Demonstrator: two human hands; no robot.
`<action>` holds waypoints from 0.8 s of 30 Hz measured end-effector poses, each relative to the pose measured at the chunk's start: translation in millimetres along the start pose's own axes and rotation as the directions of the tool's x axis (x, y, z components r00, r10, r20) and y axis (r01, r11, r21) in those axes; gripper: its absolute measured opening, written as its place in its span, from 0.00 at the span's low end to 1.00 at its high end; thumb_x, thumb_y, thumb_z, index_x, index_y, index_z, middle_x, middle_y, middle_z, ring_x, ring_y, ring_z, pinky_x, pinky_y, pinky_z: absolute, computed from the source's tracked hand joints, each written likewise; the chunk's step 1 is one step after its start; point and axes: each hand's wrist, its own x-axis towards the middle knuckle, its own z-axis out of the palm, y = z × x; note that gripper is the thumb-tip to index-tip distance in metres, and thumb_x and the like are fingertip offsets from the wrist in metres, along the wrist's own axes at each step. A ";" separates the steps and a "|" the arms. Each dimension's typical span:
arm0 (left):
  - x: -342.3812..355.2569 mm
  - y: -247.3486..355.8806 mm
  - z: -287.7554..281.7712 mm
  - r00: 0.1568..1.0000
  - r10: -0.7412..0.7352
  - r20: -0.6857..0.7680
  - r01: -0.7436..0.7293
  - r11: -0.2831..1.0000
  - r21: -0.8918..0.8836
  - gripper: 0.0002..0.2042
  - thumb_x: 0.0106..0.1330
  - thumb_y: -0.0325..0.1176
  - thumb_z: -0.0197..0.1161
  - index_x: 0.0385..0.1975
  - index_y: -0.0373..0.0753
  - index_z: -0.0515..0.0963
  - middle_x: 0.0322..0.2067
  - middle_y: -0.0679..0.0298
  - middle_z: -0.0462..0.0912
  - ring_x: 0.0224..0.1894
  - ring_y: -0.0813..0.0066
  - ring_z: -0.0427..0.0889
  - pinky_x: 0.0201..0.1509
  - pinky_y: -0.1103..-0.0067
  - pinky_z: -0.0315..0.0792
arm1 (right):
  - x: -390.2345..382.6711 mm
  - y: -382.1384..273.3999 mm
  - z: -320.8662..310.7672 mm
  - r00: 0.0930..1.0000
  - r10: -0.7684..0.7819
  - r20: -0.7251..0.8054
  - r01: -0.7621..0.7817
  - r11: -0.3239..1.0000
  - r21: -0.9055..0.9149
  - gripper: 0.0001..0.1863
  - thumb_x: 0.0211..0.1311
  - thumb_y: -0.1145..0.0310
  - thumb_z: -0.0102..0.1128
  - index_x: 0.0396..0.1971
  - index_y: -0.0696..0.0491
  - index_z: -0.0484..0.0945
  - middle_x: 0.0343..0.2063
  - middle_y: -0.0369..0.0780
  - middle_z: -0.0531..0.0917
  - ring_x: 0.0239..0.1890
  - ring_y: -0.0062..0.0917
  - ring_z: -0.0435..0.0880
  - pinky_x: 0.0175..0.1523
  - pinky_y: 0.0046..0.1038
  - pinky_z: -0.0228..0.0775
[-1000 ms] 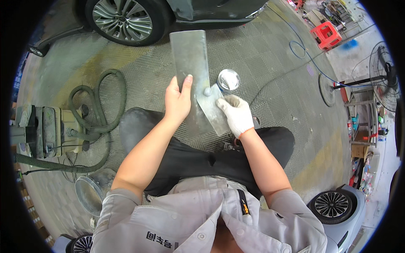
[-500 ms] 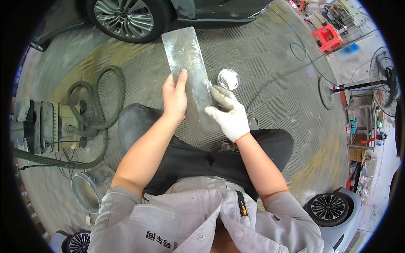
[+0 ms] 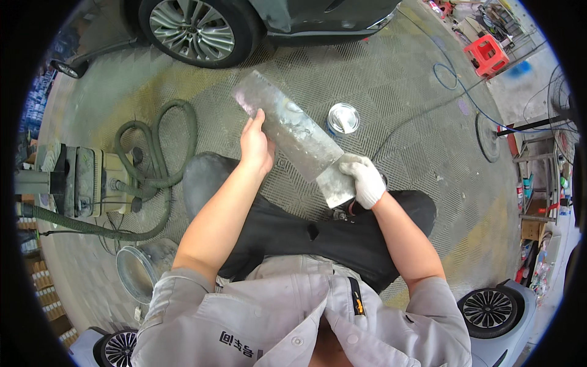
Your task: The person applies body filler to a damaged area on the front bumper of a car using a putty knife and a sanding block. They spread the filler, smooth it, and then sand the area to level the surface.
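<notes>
My bare left hand [image 3: 257, 147] grips the long left edge of a smudged metal mixing board [image 3: 299, 137], thumb on top. The board slants from far left toward my right knee. A white glove with grey-stained fingers covers my right hand [image 3: 367, 180], which is closed on a smaller rectangular scraper [image 3: 335, 188]. The scraper lies against the board's near right end; whether its edge goes over or under the board I cannot tell. Just beyond the board, on the floor, stands a round tin [image 3: 343, 118] with a shiny silvery top.
A vacuum machine [image 3: 92, 180] with a green ribbed hose [image 3: 192, 144] and a bucket [image 3: 136, 275] stand at left. A dark car [image 3: 306, 18] is ahead. At right are a red stool [image 3: 486, 55], a blue air hose [image 3: 468, 95], a fan base [image 3: 487, 136] and shelving [image 3: 538, 177].
The board has turned, its near end swinging right. My right hand has moved nearer and to the right, and the scraper now shows plainly. The whole view has shifted slightly.
</notes>
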 end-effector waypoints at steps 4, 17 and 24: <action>0.6 -12.7 -12.2 0.995 -0.081 -0.052 0.085 0.992 0.093 0.22 0.90 0.45 0.60 0.74 0.39 0.74 0.70 0.60 0.83 0.72 0.61 0.80 0.81 0.58 0.70 | -14.3 1.0 16.2 0.978 -0.165 0.126 0.162 0.986 0.033 0.23 0.83 0.63 0.59 0.64 0.65 0.86 0.52 0.45 0.93 0.50 0.27 0.92 0.60 0.31 0.85; -175.4 98.7 -137.8 0.849 -0.006 0.529 -0.485 -0.409 0.773 0.45 0.74 0.46 0.74 0.87 0.40 0.61 0.89 0.36 0.46 0.89 0.25 0.46 0.89 0.45 0.53 | 92.5 -56.2 -25.5 0.996 -0.073 -0.053 -0.001 0.577 -0.817 0.32 0.83 0.49 0.58 0.63 0.66 0.87 0.55 0.55 0.92 0.59 0.45 0.90 0.68 0.40 0.78; -370.8 66.4 -222.7 0.996 -0.061 0.071 -0.083 -0.225 0.971 0.21 0.76 0.36 0.71 0.67 0.42 0.80 0.53 0.48 0.87 0.53 0.45 0.90 0.59 0.57 0.84 | 105.4 -81.0 -23.8 0.982 -0.146 -0.116 -0.044 0.426 -0.904 0.34 0.78 0.49 0.63 0.63 0.68 0.85 0.59 0.62 0.89 0.64 0.51 0.89 0.66 0.45 0.81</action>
